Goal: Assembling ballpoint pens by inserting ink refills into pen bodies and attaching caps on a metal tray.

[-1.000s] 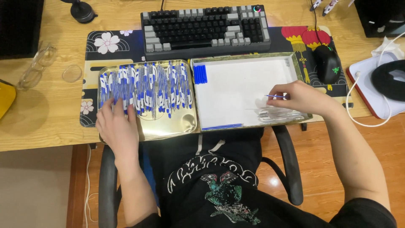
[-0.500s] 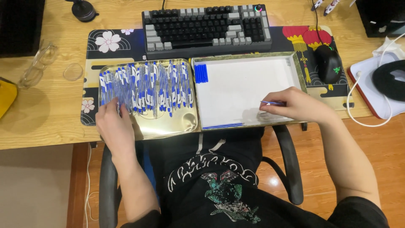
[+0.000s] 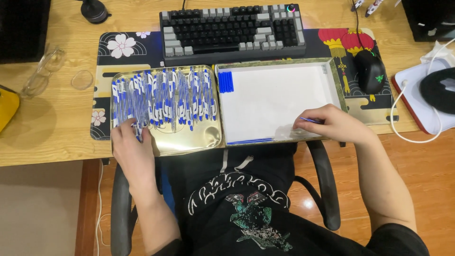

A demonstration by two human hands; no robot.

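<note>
So the left hand (image 3: pixel 132 144) sits at the near-left corner of the gold tray (image 3: pixel 208 142), fingers spread over the first pens in the row of blue-and-white pens (image 3: pixel 163 99). Can't tell if it's actually pinching one, fingers hide it. The pens lie w/ their long axis running away from the person toward the keyboard (image 3: pixel 232 26), packed side by side left to right, so the pile sits just ahead and to the right of that hand.

The right hand (image 3: pixel 332 125) is over in the white box (image 3: pixel 275 102), near-right corner, closed around a single pen (image 3: pixel 308 120) that lies roughly sideways, tip pointing left. A few blue caps (image 3: pixel 225 81) sit at the box's far-left corner. Left hand is def nearer the pile.
</note>
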